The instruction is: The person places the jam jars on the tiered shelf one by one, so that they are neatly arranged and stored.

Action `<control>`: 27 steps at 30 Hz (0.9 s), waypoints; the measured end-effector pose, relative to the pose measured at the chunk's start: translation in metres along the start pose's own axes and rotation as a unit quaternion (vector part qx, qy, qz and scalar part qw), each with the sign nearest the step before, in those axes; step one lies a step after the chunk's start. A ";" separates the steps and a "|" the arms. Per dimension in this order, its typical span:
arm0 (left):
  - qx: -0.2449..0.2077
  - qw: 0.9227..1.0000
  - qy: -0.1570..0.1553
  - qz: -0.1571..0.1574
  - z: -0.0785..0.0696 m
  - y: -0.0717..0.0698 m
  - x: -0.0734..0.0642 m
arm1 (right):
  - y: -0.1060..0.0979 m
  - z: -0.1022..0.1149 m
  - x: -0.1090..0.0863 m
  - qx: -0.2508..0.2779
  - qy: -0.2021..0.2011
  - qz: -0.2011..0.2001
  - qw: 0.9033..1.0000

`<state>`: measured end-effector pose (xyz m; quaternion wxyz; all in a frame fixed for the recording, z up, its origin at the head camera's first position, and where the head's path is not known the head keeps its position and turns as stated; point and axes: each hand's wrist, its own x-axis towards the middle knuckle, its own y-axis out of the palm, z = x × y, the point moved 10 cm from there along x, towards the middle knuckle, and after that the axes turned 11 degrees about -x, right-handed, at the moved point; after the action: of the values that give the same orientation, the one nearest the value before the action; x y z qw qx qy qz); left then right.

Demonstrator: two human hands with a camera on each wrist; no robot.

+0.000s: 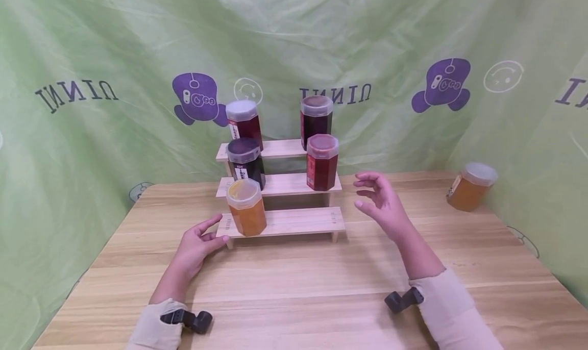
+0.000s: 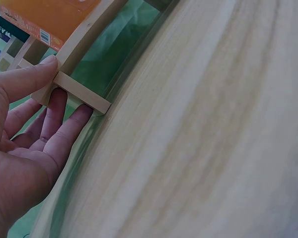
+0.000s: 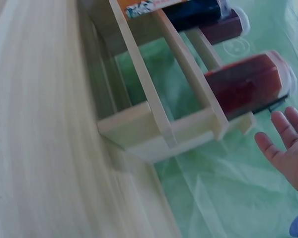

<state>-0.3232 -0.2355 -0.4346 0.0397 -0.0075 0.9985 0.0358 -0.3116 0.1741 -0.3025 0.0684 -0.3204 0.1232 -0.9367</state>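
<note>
A three-step wooden display stand point(image 1: 298, 222) stands on the table, with jars of red, dark and orange contents on its steps. My left hand point(image 1: 195, 245) grips the left end of the lowest step; in the left wrist view, its thumb lies at the board and its fingers at the leg. Right beside it on that step sits an orange jar point(image 1: 248, 217). My right hand point(image 1: 381, 204) hovers right of the stand, fingers loosely bent and holding nothing. Nearest to it is a red jar point(image 1: 321, 169) on the middle step, apart from the fingers.
A dark jar point(image 1: 248, 166) stands on the middle step's left. The top step carries a red jar point(image 1: 251, 128) at left and a dark jar point(image 1: 317, 123) at right. Another orange jar point(image 1: 468, 192) is at the table's far right. Green printed cloth point(image 1: 294, 44) surrounds the table.
</note>
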 end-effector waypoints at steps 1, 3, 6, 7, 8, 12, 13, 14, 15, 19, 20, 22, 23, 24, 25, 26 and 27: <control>0.000 1.000 0.001 -0.001 0.000 0.000 0.000 | -0.003 -0.002 0.000 -0.001 0.004 -0.003 1.000; 0.002 1.000 0.003 0.000 -0.001 0.000 0.000 | -0.009 -0.004 0.000 -0.004 0.011 -0.009 1.000; 0.004 1.000 0.005 0.000 -0.001 0.000 -0.001 | -0.017 -0.007 0.000 -0.019 0.021 -0.019 0.999; 0.004 1.000 0.004 -0.001 -0.001 0.000 -0.001 | -0.020 -0.008 0.000 -0.023 0.025 -0.022 0.999; 0.006 1.000 0.004 0.000 -0.001 0.000 -0.001 | -0.022 -0.009 0.000 -0.025 0.029 -0.024 0.999; 0.002 1.000 0.004 0.000 -0.002 -0.001 -0.001 | -0.033 -0.012 0.000 -0.019 0.040 -0.036 0.998; 0.002 1.000 0.004 0.000 -0.002 -0.001 -0.001 | -0.035 -0.013 0.000 -0.013 0.041 -0.040 0.998; 0.001 1.000 0.005 0.002 -0.002 -0.001 -0.001 | -0.038 -0.013 -0.001 -0.011 0.042 -0.045 0.998; -0.001 1.000 0.005 0.003 -0.002 -0.001 -0.001 | -0.041 -0.013 -0.001 -0.009 0.043 -0.049 0.998; -0.001 1.000 0.003 0.008 -0.001 0.000 -0.001 | -0.053 -0.014 -0.003 -0.007 0.046 -0.063 0.997; -0.001 1.000 0.004 0.010 -0.001 0.001 -0.001 | -0.055 -0.014 -0.003 -0.005 0.045 -0.066 0.997; -0.002 1.000 0.004 0.015 0.000 0.002 -0.001 | -0.060 -0.014 -0.004 0.000 0.041 -0.072 0.997; -0.002 1.000 0.004 0.017 0.000 0.002 0.000 | -0.062 -0.013 -0.004 0.003 0.037 -0.075 0.996; -0.002 1.000 0.002 0.020 0.000 0.002 0.000 | -0.065 -0.013 -0.004 0.004 0.034 -0.078 0.996; -0.004 1.000 0.003 0.020 0.000 0.003 0.000 | -0.067 -0.013 -0.004 0.002 0.032 -0.080 0.996; -0.005 1.000 0.003 0.021 0.000 0.003 0.000 | -0.069 -0.013 -0.004 0.000 0.030 -0.082 0.996; -0.006 1.000 0.002 0.021 0.000 0.003 0.000 | -0.072 -0.013 -0.004 -0.003 0.028 -0.083 0.996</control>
<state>-0.3231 -0.2326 -0.4346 0.0369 0.0130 0.9983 0.0423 -0.3202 0.2462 -0.2951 -0.0147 -0.3030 0.1012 -0.9475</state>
